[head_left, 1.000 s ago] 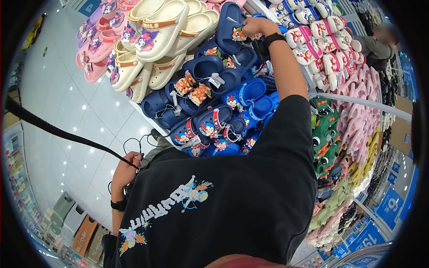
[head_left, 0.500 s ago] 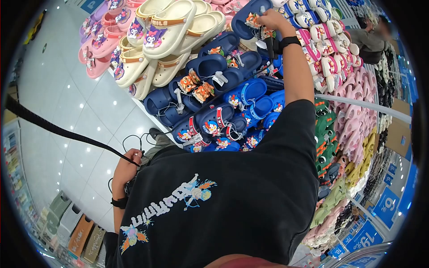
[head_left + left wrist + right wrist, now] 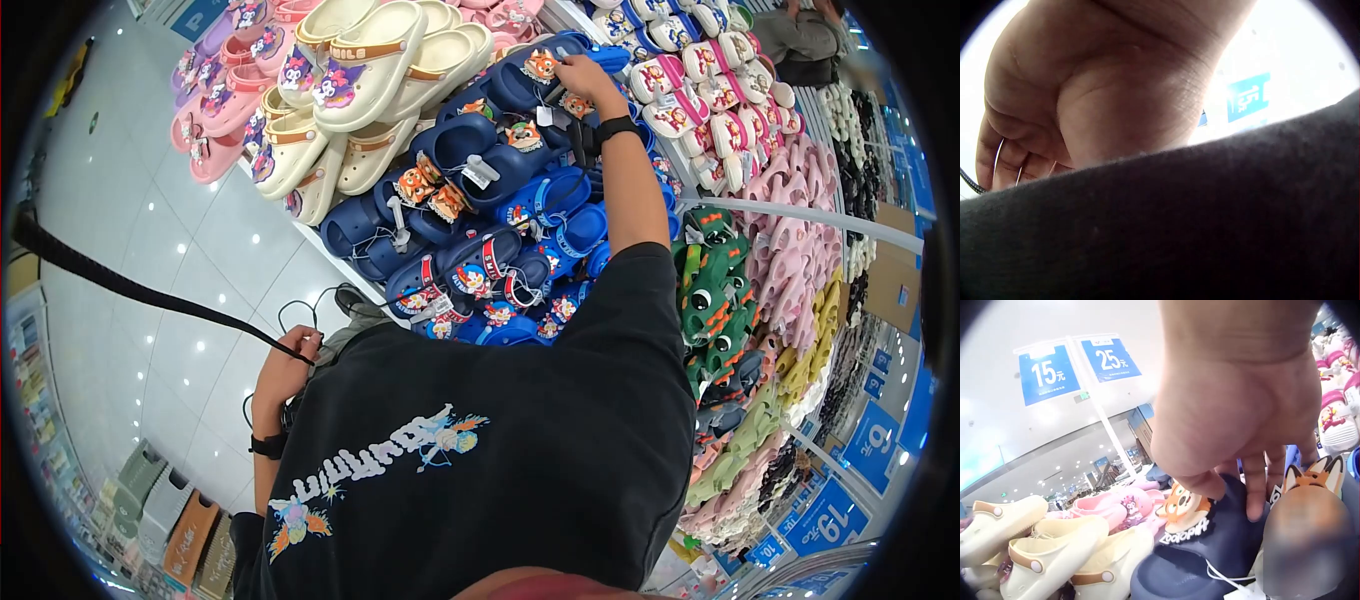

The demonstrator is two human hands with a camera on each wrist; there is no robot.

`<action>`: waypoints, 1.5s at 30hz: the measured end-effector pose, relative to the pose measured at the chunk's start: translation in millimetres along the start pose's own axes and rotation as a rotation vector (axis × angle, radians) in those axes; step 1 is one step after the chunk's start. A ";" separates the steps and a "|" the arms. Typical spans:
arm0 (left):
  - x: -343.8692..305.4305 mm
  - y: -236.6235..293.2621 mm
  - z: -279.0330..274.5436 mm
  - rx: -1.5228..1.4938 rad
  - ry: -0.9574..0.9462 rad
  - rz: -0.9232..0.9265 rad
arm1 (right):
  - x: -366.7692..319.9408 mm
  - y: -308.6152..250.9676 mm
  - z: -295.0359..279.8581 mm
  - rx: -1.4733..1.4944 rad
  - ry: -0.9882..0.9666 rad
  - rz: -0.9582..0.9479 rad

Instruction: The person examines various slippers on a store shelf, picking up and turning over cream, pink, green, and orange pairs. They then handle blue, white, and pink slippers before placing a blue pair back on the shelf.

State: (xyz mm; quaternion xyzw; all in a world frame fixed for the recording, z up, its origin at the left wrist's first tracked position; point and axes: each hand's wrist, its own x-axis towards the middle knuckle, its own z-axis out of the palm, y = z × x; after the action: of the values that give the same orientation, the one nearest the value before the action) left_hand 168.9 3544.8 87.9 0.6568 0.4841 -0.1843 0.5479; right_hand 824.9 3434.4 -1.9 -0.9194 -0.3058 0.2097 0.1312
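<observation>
My right hand [image 3: 592, 82] is on a navy slipper [image 3: 522, 82] with a fox charm, at the top of the navy pile in the head view. In the right wrist view, thumb and fingers straddle the strap of this navy slipper [image 3: 1169, 578], the thumb against its fox charm [image 3: 1184, 509]. A white tag hangs by it. A second fox charm [image 3: 1313, 481] stands close to the camera, partly blurred. Down at my side, my left hand [image 3: 280, 378] grips a black cord [image 3: 180, 305] between curled fingers. A dark sleeve hides part of this hand in the left wrist view.
Cream clogs [image 3: 375, 75] are stacked left of the navy slippers, pink clogs [image 3: 225, 125] beyond. Blue clogs [image 3: 570, 235] lie nearer my body. A pale rail [image 3: 800, 215] crosses at right, by green dinosaur clogs [image 3: 715, 290]. A person [image 3: 800, 45] is at far right.
My right hand raised the navy slipper up and right, then brought it back down onto the pile, where it now lies flatter. The left hand stays at my side with the cord.
</observation>
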 end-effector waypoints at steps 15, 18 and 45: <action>8.7 -5.1 -0.5 0.063 -0.006 0.001 | -13.5 40.6 25.6 0.199 -0.091 0.088; 10.2 -12.0 -0.7 0.069 -0.004 0.005 | -8.6 53.9 42.1 0.128 0.130 -0.037; 15.5 -15.4 4.9 0.138 -0.049 -0.004 | -74.1 -3.9 -35.0 0.390 0.147 -0.326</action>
State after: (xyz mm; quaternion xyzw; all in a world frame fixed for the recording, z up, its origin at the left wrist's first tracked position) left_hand 164.7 3546.0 66.0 0.6873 0.4582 -0.2343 0.5125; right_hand 785.5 3387.8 52.9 -0.8282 -0.3933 0.1731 0.3597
